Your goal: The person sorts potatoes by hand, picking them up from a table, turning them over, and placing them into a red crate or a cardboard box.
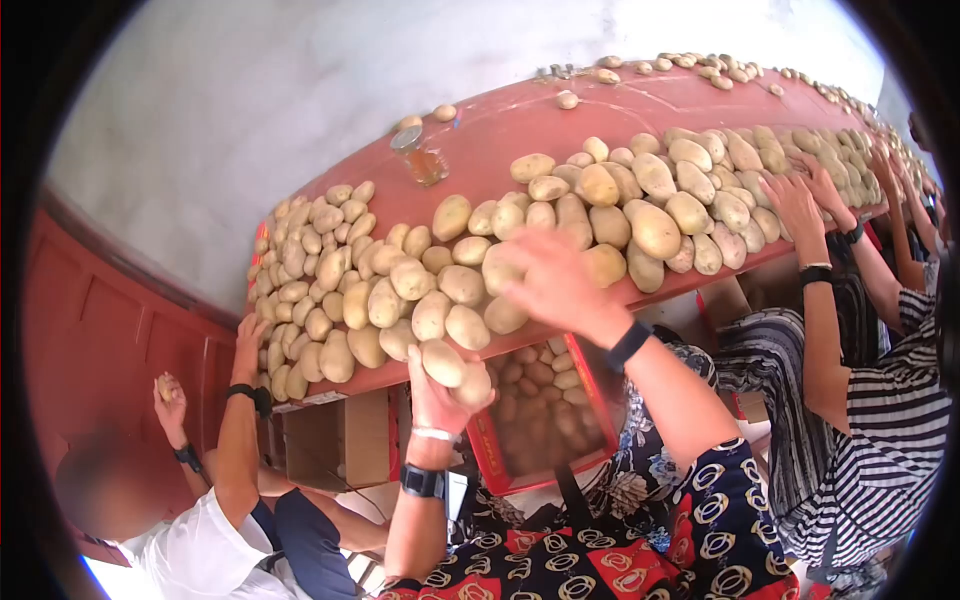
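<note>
My left hand (432,408) is closed around two pale yellow potatoes, one potato (443,363) above the other (473,386), just off the front edge of the table. Over the pile, my right hand (565,285) has its fingers and thumb about another potato (498,268), slightly blurred by motion. Many more potatoes (410,278) lie spread along the red table (510,115). Below the table edge, between my arms, a red-rimmed box (487,450) holds several potatoes.
A glass jar (420,158) with amber contents stands behind the pile. At left, a person in a white shirt (205,545) holds a potato; at right, people in striped clothes (900,400) reach onto the table. A cardboard box (365,438) sits beneath it.
</note>
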`<act>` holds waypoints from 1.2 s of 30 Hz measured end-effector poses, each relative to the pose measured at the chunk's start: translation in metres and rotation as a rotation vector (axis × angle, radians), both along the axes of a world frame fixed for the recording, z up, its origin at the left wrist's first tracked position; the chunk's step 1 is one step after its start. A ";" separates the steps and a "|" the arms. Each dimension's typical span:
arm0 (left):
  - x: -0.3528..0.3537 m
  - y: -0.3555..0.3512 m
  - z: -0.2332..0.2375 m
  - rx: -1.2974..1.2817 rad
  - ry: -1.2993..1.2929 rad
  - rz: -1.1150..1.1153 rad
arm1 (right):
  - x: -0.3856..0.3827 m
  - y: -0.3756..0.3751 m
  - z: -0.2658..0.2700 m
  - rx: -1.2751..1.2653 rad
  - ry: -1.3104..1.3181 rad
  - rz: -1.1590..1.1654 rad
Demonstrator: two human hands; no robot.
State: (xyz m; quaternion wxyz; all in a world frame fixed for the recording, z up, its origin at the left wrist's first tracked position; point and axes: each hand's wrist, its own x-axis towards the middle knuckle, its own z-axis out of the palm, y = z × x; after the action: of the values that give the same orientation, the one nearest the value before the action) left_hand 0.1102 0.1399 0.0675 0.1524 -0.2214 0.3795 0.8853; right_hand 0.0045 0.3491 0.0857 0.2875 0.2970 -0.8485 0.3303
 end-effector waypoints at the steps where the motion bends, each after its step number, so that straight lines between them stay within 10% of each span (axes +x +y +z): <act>1: 0.000 0.005 0.002 -0.005 -0.002 -0.017 | 0.023 -0.013 0.016 -0.186 -0.271 0.256; 4: -0.007 0.012 -0.010 -0.019 0.112 -0.011 | 0.055 -0.047 0.002 -0.202 -0.309 0.611; 11: -0.003 0.028 0.007 -0.396 0.081 -0.105 | 0.043 -0.045 0.006 -0.152 -0.483 0.567; 21: 0.008 0.014 -0.021 -0.125 0.128 -0.167 | -0.030 0.031 0.003 -0.515 -0.224 0.002; 26: 0.012 0.007 -0.023 -0.084 0.118 -0.165 | -0.041 0.056 -0.008 0.103 0.032 -0.635; 30: 0.011 0.004 -0.030 -0.059 0.125 -0.153 | -0.030 0.054 0.000 0.403 -0.493 -0.514; 36: 0.006 0.008 -0.008 -0.217 0.193 -0.105 | -0.032 0.054 -0.001 0.241 -0.520 -0.449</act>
State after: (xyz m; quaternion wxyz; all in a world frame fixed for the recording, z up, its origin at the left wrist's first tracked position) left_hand 0.1159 0.1478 0.0595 0.1365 -0.1305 0.4969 0.8470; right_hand -0.0274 0.4030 0.0849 0.0904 0.0411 -0.9702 0.2210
